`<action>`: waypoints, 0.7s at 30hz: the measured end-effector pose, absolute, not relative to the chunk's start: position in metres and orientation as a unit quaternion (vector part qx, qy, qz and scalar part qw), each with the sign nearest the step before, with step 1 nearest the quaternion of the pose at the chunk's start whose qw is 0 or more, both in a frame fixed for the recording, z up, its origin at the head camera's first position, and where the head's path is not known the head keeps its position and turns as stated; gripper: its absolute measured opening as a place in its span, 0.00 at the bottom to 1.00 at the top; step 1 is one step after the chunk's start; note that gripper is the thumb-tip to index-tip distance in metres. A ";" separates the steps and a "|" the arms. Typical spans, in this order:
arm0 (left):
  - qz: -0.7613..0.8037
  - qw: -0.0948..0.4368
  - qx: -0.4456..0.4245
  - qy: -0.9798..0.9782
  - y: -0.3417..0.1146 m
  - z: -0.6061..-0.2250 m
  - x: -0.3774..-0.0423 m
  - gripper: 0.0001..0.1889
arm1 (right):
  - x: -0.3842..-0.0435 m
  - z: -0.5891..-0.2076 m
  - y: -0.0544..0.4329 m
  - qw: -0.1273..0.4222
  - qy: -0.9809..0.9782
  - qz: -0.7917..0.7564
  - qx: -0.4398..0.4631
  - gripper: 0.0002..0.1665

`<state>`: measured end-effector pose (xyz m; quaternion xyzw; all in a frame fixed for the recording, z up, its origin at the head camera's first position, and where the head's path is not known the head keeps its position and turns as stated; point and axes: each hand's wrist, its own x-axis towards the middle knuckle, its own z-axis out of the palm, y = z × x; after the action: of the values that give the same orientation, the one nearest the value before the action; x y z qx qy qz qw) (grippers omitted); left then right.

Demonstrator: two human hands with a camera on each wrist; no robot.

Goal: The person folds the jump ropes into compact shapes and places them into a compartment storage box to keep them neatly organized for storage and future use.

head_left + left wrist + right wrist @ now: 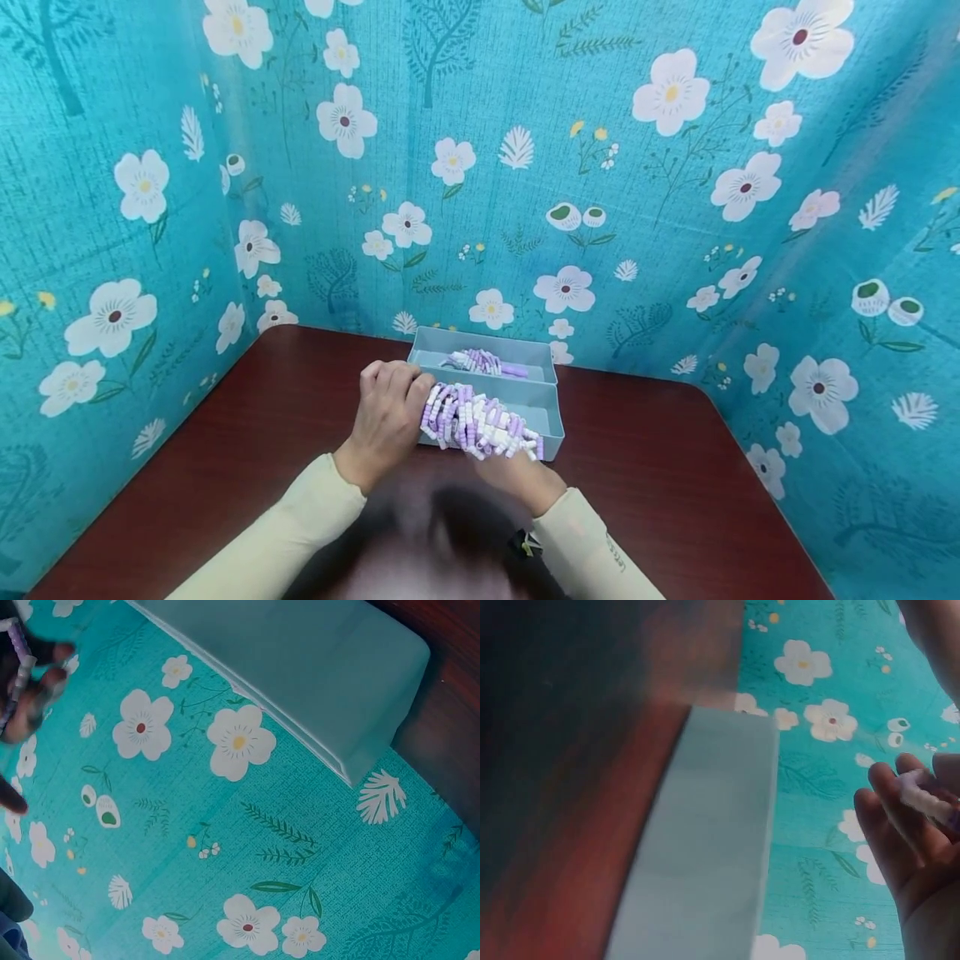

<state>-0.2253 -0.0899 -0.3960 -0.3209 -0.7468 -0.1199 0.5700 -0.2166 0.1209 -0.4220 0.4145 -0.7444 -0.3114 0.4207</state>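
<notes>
A thick bunch of purple and white beaded loops (480, 421) stretches between the two hands, in front of the box. My left hand (386, 417) grips its left end, knuckles up. From below, my right hand (517, 479) holds the bunch, which hides most of its fingers in the head view. In the right wrist view the right hand (922, 855) is palm up, fingers bent around a beaded loop (926, 796). Fingers (37, 694) and a beaded loop (21, 667) show at the left edge of the left wrist view.
A grey-blue box (553, 417) with two compartments stands on the dark red table (637, 467). More beaded loops (476, 360) and a purple piece (514, 370) lie in its far compartment. Flowered teal cloth (480, 167) hangs behind and at both sides.
</notes>
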 end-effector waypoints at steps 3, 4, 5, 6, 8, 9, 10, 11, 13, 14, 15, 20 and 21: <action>-0.117 0.566 -0.306 -0.756 -0.092 -0.396 -0.227 0.06 | -0.219 -0.430 0.113 0.282 -0.855 0.047 0.432 0.17; -0.114 0.566 -0.299 -0.760 -0.092 -0.396 -0.227 0.07 | -0.219 -0.431 0.110 0.235 -0.861 0.157 0.423 0.17; -0.111 0.566 -0.291 -0.763 -0.093 -0.396 -0.228 0.08 | -0.218 -0.432 0.107 0.196 -0.857 0.247 0.409 0.17; -0.110 0.564 -0.284 -0.767 -0.094 -0.396 -0.228 0.07 | -0.218 -0.433 0.105 0.164 -0.855 0.291 0.397 0.14; -0.104 0.560 -0.267 -0.777 -0.094 -0.395 -0.229 0.08 | -0.216 -0.433 0.103 0.117 -0.859 0.328 0.376 0.08; -0.102 0.554 -0.259 -0.784 -0.095 -0.395 -0.229 0.11 | -0.214 -0.433 0.102 0.103 -0.858 0.344 0.367 0.06; -0.100 0.550 -0.252 -0.790 -0.095 -0.395 -0.230 0.13 | -0.213 -0.433 0.101 0.093 -0.857 0.355 0.363 0.06; -0.098 0.546 -0.245 -0.795 -0.096 -0.394 -0.230 0.16 | -0.211 -0.434 0.101 0.091 -0.853 0.361 0.366 0.08; -0.091 0.537 -0.232 -0.806 -0.098 -0.395 -0.231 0.20 | -0.207 -0.434 0.101 0.106 -0.848 0.361 0.374 0.12; -0.087 0.533 -0.225 -0.811 -0.099 -0.395 -0.231 0.21 | -0.205 -0.434 0.101 0.119 -0.843 0.362 0.380 0.15; -0.085 0.530 -0.217 -0.815 -0.100 -0.394 -0.232 0.21 | -0.203 -0.433 0.101 0.129 -0.839 0.363 0.385 0.18; -0.068 0.516 -0.189 -0.833 -0.104 -0.393 -0.237 0.20 | -0.196 -0.433 0.099 0.180 -0.828 0.354 0.396 0.29; -0.065 0.515 -0.185 -0.834 -0.105 -0.393 -0.239 0.19 | -0.195 -0.434 0.099 0.191 -0.826 0.352 0.397 0.30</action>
<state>-0.2386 -0.1050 -0.3931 -0.1854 -0.8341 -0.0653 0.5154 -0.1950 0.0986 -0.4337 0.3967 -0.8261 0.3517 0.1913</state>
